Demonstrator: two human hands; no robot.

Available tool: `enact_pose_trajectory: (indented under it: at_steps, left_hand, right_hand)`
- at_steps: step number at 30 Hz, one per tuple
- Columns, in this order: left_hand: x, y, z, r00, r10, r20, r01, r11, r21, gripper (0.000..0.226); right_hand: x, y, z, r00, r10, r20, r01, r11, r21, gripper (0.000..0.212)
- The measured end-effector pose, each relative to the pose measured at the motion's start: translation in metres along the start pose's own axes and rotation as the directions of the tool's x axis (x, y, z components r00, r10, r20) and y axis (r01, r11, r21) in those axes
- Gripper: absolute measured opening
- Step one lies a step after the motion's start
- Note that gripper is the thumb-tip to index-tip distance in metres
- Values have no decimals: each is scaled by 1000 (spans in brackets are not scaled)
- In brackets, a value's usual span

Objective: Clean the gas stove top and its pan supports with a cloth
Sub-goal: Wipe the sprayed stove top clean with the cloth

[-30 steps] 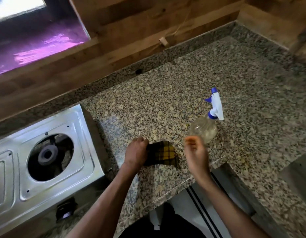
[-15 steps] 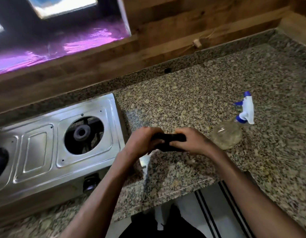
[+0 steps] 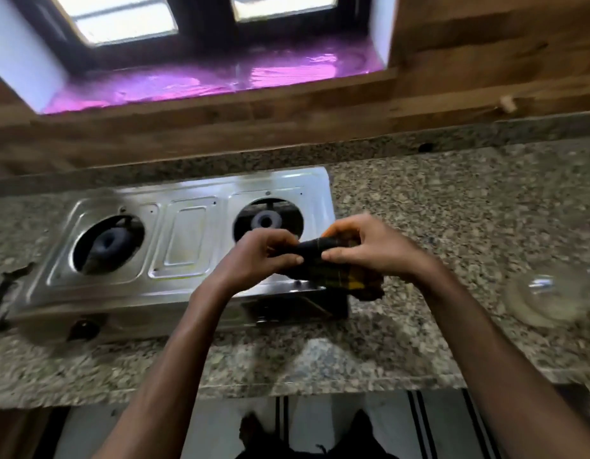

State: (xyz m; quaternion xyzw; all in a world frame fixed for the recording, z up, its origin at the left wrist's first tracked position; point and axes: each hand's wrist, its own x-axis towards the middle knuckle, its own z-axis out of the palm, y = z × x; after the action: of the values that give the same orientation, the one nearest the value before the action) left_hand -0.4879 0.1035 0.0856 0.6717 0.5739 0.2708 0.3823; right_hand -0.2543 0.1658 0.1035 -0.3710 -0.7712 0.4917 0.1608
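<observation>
Both hands hold a dark cloth [image 3: 333, 260] with yellow plaid lines, bunched into a roll, above the near right corner of the gas stove [image 3: 187, 240]. The left hand [image 3: 264, 256] has its fingers curled round the roll's left end, and the right hand [image 3: 369, 246] grips the right end, thumb and fingertips pinching the fabric; the two thumbs almost meet in the middle. A loose fold of the cloth hangs below the right hand, over the stove's edge and the speckled granite table [image 3: 452, 226].

The stove is a steel two-burner top lying on the table left of centre, against the far upstand. Its left burner [image 3: 110, 241] and right burner [image 3: 265, 221] sit exposed in round openings (no pan supports rest on them). A dark knob [image 3: 83, 329] shows on the stove's near front. At the right edge stands a clear spray bottle [image 3: 548, 299], blurred, well apart from the hands. Beyond the table are a wooden wall and a window sill [image 3: 221, 81] with a purple sheen.
</observation>
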Motion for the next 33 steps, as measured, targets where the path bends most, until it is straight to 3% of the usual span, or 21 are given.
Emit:
enact_pose_trajectory:
  at_steps: [5, 7, 9, 11, 13, 16, 19, 22, 28, 30, 33]
  left_hand:
    - [-28, -32, -78, 931, 46, -363, 15, 986, 165, 11]
    - [-40, -54, -103, 893, 70, -445, 57, 963, 265, 14]
    - [-59, -88, -123, 906, 59, -419, 108, 925, 365, 17]
    - [-82, -131, -132, 948, 24, -316, 122, 893, 434, 29]
    - [-104, -173, -135, 963, 2, -269, 125, 882, 454, 43]
    - [-124, -211, -133, 946, 14, -323, 127, 903, 411, 50]
    - [-130, -227, -129, 927, 51, -373, 131, 885, 447, 50]
    - [-134, -232, -123, 908, 87, -410, 159, 835, 528, 47]
    - [-132, -229, -121, 906, 13, -424, 254, 783, 568, 51]
    - [-132, -229, -124, 901, -33, -432, 289, 789, 543, 53]
    - [-130, -227, -125, 890, -59, -451, 322, 784, 532, 57]
  right_hand:
    - [61, -63, 53, 967, -141, -211, 103, 978, -181, 13]
    - [79, -81, 87, 949, -206, -238, 138, 952, -274, 17]
    - [95, -88, 128, 956, -260, -133, 185, 892, -413, 27]
    - [103, -85, 165, 987, -145, 72, 159, 806, -571, 30]
    - [108, -77, 199, 987, -52, 154, 142, 745, -652, 26]
    - [122, -70, 244, 989, -146, 28, 133, 783, -608, 43]
    - [145, -62, 271, 996, -76, 50, 90, 720, -688, 65]
    - [169, -51, 279, 998, 39, 58, 22, 613, -789, 64]
    - [254, -46, 266, 981, 86, -171, -187, 627, -756, 56]
    - [260, -51, 276, 987, 81, -142, -161, 635, -755, 57]
    - [220, -56, 291, 999, -15, 31, 34, 618, -786, 57]
